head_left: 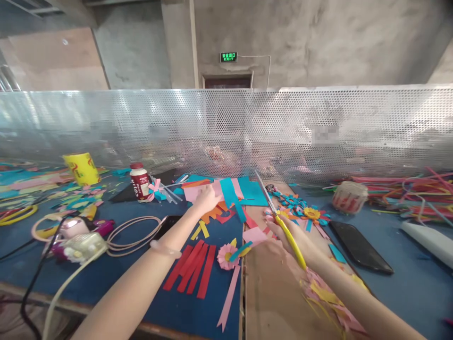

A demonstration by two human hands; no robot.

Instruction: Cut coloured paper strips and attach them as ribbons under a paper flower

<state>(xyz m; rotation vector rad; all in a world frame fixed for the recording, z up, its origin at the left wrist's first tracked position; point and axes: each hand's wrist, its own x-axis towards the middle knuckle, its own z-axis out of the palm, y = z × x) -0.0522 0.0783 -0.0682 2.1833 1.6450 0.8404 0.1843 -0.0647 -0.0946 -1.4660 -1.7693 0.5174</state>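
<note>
Left hand (pixel 208 200) is touching pink paper (pixel 193 194), right hand (pixel 283 231) is holding scissors (pixel 290 241)

The pink flower (pixel 225 257) is serving here as the landmark. Beyond it and to the left, the pink paper is lying under the left hand, probably so that the hand is steadying it. The left fingers are bending over this paper; how tightly they are closing, I cannot tell. A blue strip (pixel 228 191) is lying just beside them. Beyond the flower and to the right, the right fingers are closing around the yellow handle, and the blades are pointing away from the person, perhaps for easy control. The red strips (pixel 208 271) are lying roughly side by side, just left of the flower, maybe for easy picking.

Three containers are standing farther beyond the flower: a yellow canister (pixel 82 169) far left, a red bottle (pixel 139 182) nearer on the left, and a clear jar (pixel 349 197) far right. The bottle is wearing its cap. What the three are containing, I cannot tell.
</note>
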